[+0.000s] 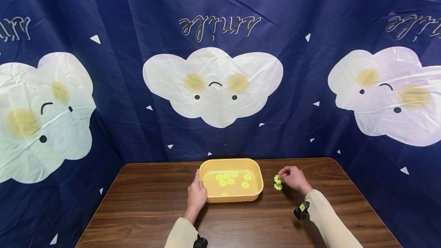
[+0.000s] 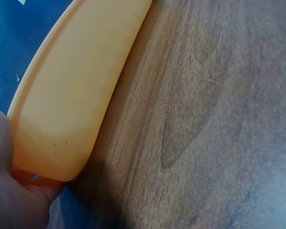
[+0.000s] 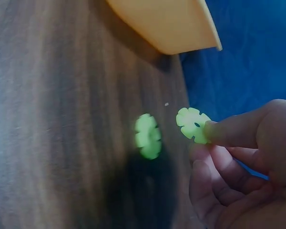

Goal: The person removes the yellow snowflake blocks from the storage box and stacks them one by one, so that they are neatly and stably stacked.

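A yellow plastic bin (image 1: 231, 199) stands on the table with several yellow-green notched discs (image 1: 223, 183) lying inside. My left hand (image 1: 197, 194) holds the bin's left side; in the left wrist view, the thumb lies at the rim and other fingers are partly hidden by the bin's end. To the right of the bin, my right hand (image 1: 295, 179) pinches a yellow-green notched disc (image 3: 189, 123) between thumb and fingers, raised off the table. A second notched disc (image 3: 148, 137) lies on the wood close by.
The brown wooden table (image 1: 148, 202) ends at the back against a dark blue curtain (image 1: 120, 125) printed with white clouds. A tiny pale speck (image 3: 166, 104) lies near the discs. A black wrist camera (image 1: 301, 210) is strapped at the right cuff.
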### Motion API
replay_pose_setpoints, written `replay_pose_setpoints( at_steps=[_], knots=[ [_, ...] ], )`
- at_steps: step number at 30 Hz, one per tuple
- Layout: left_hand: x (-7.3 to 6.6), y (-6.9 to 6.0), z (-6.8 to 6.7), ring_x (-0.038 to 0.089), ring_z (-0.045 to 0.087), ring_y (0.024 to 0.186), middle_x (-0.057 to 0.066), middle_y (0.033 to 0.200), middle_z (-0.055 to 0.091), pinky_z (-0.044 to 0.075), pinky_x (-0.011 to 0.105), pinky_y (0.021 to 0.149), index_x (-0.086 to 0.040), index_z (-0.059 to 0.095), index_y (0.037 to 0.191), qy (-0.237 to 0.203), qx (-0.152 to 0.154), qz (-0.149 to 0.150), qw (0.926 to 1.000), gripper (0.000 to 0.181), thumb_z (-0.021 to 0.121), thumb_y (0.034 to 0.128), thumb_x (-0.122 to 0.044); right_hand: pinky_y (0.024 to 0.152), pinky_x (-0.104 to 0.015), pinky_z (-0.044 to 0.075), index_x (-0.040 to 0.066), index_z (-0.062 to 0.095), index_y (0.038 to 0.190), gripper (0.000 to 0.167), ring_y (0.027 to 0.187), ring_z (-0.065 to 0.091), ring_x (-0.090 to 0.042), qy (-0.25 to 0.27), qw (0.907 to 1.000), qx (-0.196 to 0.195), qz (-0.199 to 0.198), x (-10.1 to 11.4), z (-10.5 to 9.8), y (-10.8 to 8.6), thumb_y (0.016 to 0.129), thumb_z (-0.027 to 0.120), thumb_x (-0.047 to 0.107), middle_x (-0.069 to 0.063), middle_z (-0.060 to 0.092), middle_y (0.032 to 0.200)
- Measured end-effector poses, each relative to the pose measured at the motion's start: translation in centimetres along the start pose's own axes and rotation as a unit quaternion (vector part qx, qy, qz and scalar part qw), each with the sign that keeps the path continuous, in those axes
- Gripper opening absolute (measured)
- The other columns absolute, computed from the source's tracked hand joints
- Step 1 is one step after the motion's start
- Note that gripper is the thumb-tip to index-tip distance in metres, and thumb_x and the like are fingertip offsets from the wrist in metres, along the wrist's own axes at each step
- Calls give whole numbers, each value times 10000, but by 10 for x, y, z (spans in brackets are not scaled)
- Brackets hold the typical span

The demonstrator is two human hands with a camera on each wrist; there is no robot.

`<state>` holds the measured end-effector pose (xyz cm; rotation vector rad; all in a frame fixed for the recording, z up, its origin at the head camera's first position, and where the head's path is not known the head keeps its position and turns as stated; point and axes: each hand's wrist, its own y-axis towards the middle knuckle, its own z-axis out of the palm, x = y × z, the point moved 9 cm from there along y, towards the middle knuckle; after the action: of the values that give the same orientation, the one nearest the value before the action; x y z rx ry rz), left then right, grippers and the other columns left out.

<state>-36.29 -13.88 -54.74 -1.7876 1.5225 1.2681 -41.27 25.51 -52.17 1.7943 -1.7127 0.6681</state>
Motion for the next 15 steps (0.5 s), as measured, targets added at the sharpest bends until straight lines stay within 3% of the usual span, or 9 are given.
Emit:
replay_pose_setpoints(
  at_steps=[7,15],
  knots=[
    [1,2,1,459,562,1275,334,1397,547,464,577,1058,32,370,1542,18,14,-30,10000,545,443,1002,17,593,-257,459,19,708,841,70,644,570,-119,89,9994,125,297,-16,12,-6,846,726,87,-13,664,736],
    [0,0,0,458,552,1289,332,1412,536,457,577,1067,38,372,1539,4,42,-59,10000,540,442,1004,21,671,-279,460,41,717,858,38,740,570,-169,-63,9989,138,436,-24,16,-8,853,712,78,-28,678,798]
  ],
)
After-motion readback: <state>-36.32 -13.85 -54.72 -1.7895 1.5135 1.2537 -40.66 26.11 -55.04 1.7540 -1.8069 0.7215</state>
